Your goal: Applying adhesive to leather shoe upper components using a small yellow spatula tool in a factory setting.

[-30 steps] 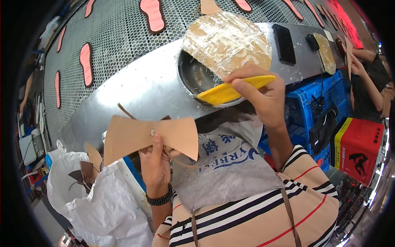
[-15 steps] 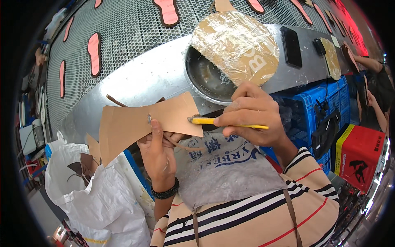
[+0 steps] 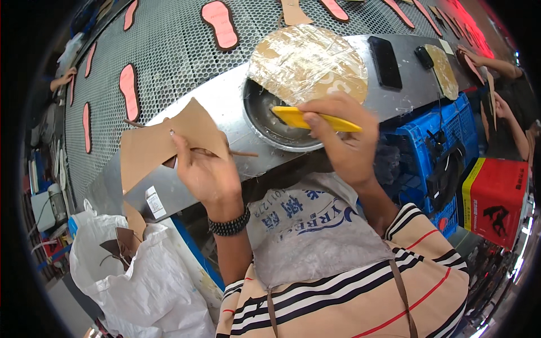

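Note:
My left hand pinches a tan leather-like piece, wide at both ends and narrower in the middle, with the thumb on top near a small shiny buckle-like bit. Thin brown straps stick out from behind the piece. My right hand grips a brush with a flat yellow handle. The brush's tip is over or inside the round metal bowl; whether it touches the contents I cannot tell. A cardboard disc wrapped in clear film partly covers that bowl.
Beyond the metal ledge, pink insoles lie on a mesh conveyor. A black phone rests right of the disc. White sack at lower left; blue crate and red box at right. Other people's hands work at both sides.
My right hand has carried the brush from the tan piece up to the bowl. My left hand has moved left and up with the piece, which is now tilted. A small white label shows on the ledge.

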Tool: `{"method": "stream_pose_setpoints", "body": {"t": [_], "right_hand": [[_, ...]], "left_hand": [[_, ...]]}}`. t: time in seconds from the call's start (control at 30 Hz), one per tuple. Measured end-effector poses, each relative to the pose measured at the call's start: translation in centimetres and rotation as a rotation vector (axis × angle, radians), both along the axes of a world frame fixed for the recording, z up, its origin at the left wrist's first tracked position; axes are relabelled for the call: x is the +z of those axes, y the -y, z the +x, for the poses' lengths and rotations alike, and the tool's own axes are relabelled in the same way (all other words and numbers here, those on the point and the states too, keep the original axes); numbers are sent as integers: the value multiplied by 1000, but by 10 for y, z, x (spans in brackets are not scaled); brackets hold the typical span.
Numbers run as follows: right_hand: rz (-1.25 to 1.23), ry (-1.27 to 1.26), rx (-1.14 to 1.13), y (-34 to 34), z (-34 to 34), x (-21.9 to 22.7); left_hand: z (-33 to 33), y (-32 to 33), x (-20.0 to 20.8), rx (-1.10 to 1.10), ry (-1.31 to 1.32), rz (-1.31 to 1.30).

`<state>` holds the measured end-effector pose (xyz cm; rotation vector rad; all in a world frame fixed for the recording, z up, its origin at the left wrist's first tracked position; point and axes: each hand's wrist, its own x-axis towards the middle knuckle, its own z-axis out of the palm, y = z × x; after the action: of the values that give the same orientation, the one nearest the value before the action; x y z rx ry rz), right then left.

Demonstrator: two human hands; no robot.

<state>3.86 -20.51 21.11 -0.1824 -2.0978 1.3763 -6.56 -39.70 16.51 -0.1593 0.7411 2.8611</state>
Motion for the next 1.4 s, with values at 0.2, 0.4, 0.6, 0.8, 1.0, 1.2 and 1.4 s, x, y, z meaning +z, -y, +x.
{"method": "stream_pose_setpoints", "body": {"t": [0.2,0.4,0.6,0.8,1.0,1.2,1.4], "right_hand": [[202,158,160,22,-10,-24],[-51,51,42,32,-4,-12],[32,1,-2,26,2,-18],[20,42,-53,10,5,-14],[-60,46,-93,-4,20,2],[-256,82,-127,-20,21,15],[-313,131,-48,-23,12,4]], "left_hand": [[-8,-17,-17,132,-65,69],[2,-17,-33,201,-116,-41],[8,-22,-34,188,-97,-12],[-57,6,-15,80,-236,-285],[-227,14,7,-303,-285,-582],[-226,104,7,41,-617,-1445],[-104,321,10,-251,-137,-1990]]}}
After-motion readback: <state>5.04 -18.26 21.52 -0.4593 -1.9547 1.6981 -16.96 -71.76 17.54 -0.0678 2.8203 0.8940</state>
